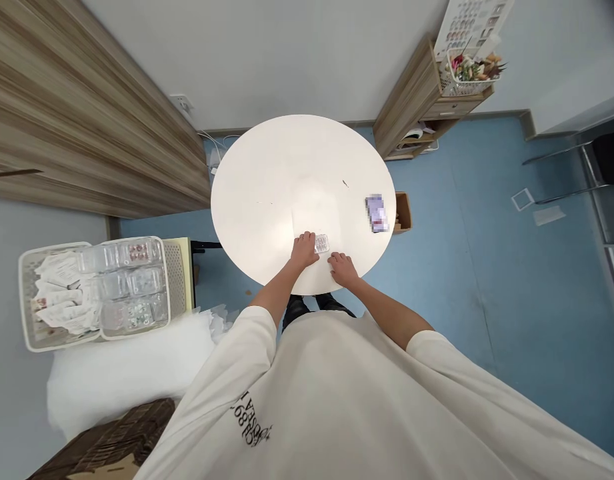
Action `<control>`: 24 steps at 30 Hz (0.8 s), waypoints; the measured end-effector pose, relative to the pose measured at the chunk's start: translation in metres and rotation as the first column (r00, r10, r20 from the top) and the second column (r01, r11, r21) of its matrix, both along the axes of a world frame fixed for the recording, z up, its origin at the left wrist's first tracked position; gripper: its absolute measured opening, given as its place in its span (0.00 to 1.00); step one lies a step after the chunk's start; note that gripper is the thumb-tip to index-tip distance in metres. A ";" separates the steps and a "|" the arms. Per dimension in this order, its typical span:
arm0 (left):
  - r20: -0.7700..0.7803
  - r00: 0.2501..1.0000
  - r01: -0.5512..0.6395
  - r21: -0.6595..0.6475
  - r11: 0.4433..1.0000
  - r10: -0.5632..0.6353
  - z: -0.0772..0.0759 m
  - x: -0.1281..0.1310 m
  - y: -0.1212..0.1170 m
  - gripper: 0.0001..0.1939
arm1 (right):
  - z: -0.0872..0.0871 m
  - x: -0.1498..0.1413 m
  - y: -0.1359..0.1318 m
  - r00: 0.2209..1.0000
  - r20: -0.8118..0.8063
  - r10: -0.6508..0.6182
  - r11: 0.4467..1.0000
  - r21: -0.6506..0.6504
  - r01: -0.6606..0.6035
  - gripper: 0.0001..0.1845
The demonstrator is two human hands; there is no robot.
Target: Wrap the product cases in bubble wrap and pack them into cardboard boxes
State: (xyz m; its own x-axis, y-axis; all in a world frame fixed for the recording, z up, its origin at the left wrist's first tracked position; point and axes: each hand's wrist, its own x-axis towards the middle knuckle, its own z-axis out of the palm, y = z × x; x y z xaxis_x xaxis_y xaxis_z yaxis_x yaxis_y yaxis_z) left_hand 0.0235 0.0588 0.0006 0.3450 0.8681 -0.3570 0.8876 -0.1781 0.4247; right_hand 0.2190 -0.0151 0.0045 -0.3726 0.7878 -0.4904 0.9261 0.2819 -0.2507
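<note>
On the near part of a round white table (267, 173) lies a small clear plastic case (321, 243) with rows of small pieces in it, too small to make out. My left hand (303, 251) grips the case at its left end, fingers on the far side and thumb on the near side. Just right of the case and nearer to me, my right hand (343, 270) rests on the tabletop, apart from the case. Its fingers are slightly bent and spread, and nothing shows between them.
A pixelated purple item (377, 213) lies near the table's right edge. White baskets (25, 300) with clear boxes and crumpled packets stand at left, above white wrapping (131, 367). A wooden cabinet (411, 100) stands back right, and a brown bin (403, 212) sits beside the table.
</note>
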 end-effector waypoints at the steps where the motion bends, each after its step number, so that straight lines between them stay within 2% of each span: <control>1: -0.007 1.000 0.004 0.004 1.000 -0.004 -0.001 0.001 -0.001 0.31 | 0.000 -0.001 0.000 1.000 0.005 0.008 1.000 0.009 -0.008 0.23; 8: -0.041 0.999 0.017 0.023 1.000 -0.016 -0.004 0.001 -0.005 0.31 | 0.000 -0.001 0.000 0.999 0.023 0.034 0.999 0.035 -0.035 0.17; 19: -0.053 0.997 0.049 0.003 0.999 -0.049 -0.002 -0.004 -0.006 0.37 | -0.002 -0.002 0.002 0.996 0.047 0.082 0.995 0.059 -0.085 0.20; 24: -0.018 0.999 0.050 -0.029 0.998 -0.050 -0.001 -0.006 -0.007 0.40 | -0.001 -0.003 0.001 0.998 0.027 0.065 0.997 0.042 -0.066 0.19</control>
State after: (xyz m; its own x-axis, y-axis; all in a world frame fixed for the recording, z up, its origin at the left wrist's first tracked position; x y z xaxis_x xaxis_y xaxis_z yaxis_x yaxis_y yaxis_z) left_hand 0.0179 0.0520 -0.0001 0.3806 0.8392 -0.3885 0.8859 -0.2103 0.4135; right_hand 0.2158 -0.0137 0.0031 -0.4120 0.7827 -0.4666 0.9112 0.3525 -0.2133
